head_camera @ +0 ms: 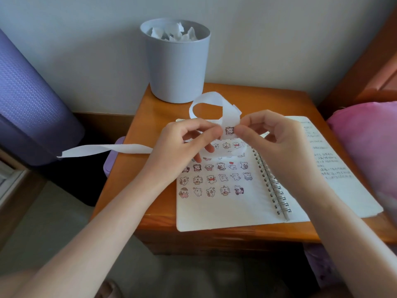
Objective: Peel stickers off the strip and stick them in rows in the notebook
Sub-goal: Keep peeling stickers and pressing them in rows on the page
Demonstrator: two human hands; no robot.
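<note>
Bare left hand (182,147), bare right hand (272,136), bare forearms (120,203).

Light: soft, even daylight, fairly bright.
Glare: pale sheen on my glossy orange wooden table (151,108).
Edges: bowed, smeared at my right.

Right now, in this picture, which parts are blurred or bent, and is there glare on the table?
Head view: the wide lens bows the table edges; pale glare lies on the glossy wood beside the bin; the pink fabric at the right edge is smeared; handwriting on the notebook is too soft to read; its stuck stickers look sharp enough.
</note>
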